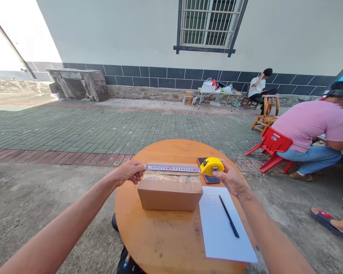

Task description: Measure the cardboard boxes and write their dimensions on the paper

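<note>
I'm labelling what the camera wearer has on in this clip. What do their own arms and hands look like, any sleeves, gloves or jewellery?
Both arms are bare from the frame's bottom edge to the fingers: no sleeve shows on either. The left hand and the right hand wear no gloves. No watch, bracelet or ring is visible on the wrists or fingers. No markings or tattoos can be made out on the forearms.

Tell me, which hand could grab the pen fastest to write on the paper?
Probably the right hand. It holds the yellow tape measure just above the paper, where the pen lies. The left hand pins the tape's end past the box.
</note>
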The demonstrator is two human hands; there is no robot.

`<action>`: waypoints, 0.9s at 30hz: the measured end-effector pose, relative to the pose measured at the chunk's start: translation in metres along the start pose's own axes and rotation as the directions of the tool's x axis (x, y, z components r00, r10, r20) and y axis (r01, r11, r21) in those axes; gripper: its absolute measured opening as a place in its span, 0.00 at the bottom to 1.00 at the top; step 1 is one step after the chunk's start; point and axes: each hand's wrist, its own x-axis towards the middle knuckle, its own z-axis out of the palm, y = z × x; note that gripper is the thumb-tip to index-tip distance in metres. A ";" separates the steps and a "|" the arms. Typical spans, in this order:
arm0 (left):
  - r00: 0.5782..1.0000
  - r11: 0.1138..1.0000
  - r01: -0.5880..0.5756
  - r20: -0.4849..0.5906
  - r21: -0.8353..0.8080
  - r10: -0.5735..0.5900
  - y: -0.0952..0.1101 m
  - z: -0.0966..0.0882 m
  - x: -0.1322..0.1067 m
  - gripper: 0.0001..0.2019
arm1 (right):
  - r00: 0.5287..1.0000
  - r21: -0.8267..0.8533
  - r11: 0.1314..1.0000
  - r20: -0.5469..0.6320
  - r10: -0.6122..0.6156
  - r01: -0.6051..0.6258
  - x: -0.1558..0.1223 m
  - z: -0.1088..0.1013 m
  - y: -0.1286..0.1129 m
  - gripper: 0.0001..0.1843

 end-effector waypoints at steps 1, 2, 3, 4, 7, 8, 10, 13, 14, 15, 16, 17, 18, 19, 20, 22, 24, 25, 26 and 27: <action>1.000 1.000 -0.003 -0.004 0.004 0.003 0.001 0.000 -0.001 0.26 | 1.000 0.003 1.000 0.004 0.006 -0.006 0.000 -0.001 0.000 0.21; 1.000 1.000 -0.006 -0.012 0.011 0.006 0.001 0.001 -0.002 0.26 | 1.000 0.007 1.000 0.006 0.011 -0.011 0.000 -0.001 0.001 0.22; 1.000 1.000 -0.011 -0.022 0.020 0.011 0.002 0.002 -0.003 0.26 | 1.000 0.011 1.000 0.008 0.017 -0.017 0.000 -0.001 0.001 0.23; 0.999 0.999 -0.016 -0.034 0.031 0.017 0.003 0.003 -0.004 0.25 | 1.000 0.012 1.000 0.009 0.022 -0.022 0.000 -0.001 0.000 0.23; 0.996 0.997 -0.030 -0.078 0.073 0.036 0.006 0.007 -0.006 0.23 | 0.999 0.004 0.999 0.014 0.035 -0.035 -0.001 0.001 -0.002 0.24; 0.995 0.996 -0.033 -0.091 0.086 0.041 0.007 0.008 -0.007 0.23 | 0.999 -0.002 0.999 0.016 0.035 -0.035 -0.001 0.002 -0.002 0.24; 0.993 0.994 -0.037 -0.107 0.104 0.048 0.009 0.009 -0.007 0.22 | 0.999 -0.011 1.000 0.022 0.026 -0.026 -0.002 0.004 -0.003 0.24; 0.992 0.993 -0.038 -0.112 0.114 0.050 0.012 0.010 -0.009 0.21 | 0.999 -0.015 1.000 0.033 0.004 -0.003 -0.002 0.005 -0.004 0.23; 0.992 0.993 -0.037 -0.112 0.115 0.050 0.012 0.010 -0.009 0.21 | 0.999 -0.017 1.000 0.036 -0.001 0.001 -0.002 0.005 -0.004 0.23; 0.993 0.993 -0.037 -0.111 0.117 0.050 0.013 0.010 -0.010 0.20 | 0.999 -0.020 1.000 0.038 -0.002 0.003 -0.002 0.005 -0.004 0.23; 0.993 0.992 -0.036 -0.110 0.118 0.049 0.013 0.009 -0.010 0.20 | 0.999 -0.022 1.000 0.038 -0.002 0.003 -0.003 0.005 -0.004 0.22; 0.993 0.992 -0.036 -0.110 0.119 0.050 0.014 0.009 -0.010 0.20 | 0.999 -0.024 1.000 0.037 0.000 0.001 -0.003 0.005 -0.004 0.23; 0.993 0.992 -0.036 -0.110 0.120 0.049 0.014 0.009 -0.010 0.20 | 0.999 -0.026 1.000 0.036 0.000 0.001 -0.003 0.004 -0.004 0.23; 0.993 0.992 -0.036 -0.111 0.122 0.049 0.014 0.010 -0.010 0.21 | 0.999 -0.024 1.000 0.036 -0.001 0.002 -0.003 0.004 -0.005 0.23; 0.992 0.992 -0.036 -0.112 0.123 0.050 0.014 0.010 -0.010 0.21 | 0.999 -0.024 1.000 0.037 -0.004 0.005 -0.003 0.005 -0.005 0.23; 0.992 0.991 -0.037 -0.116 0.125 0.051 0.013 0.011 -0.009 0.21 | 0.999 -0.028 0.999 0.033 -0.014 0.015 -0.003 0.005 -0.005 0.23; 0.991 0.991 -0.042 -0.122 0.129 0.058 0.013 0.011 -0.007 0.21 | 1.000 -0.038 0.999 0.017 -0.025 0.025 -0.003 0.006 -0.004 0.23; 0.989 0.990 -0.048 -0.130 0.131 0.066 0.013 0.010 -0.007 0.20 | 1.000 -0.044 0.999 0.009 -0.029 0.029 -0.002 0.006 -0.004 0.23; 0.987 0.989 -0.057 -0.143 0.134 0.076 0.014 0.008 -0.007 0.20 | 0.999 -0.049 0.998 0.001 -0.035 0.035 -0.002 0.006 -0.005 0.23; 0.984 0.988 -0.066 -0.158 0.136 0.088 0.016 0.006 -0.007 0.19 | 0.999 -0.054 0.998 -0.005 -0.044 0.043 -0.001 0.007 -0.007 0.23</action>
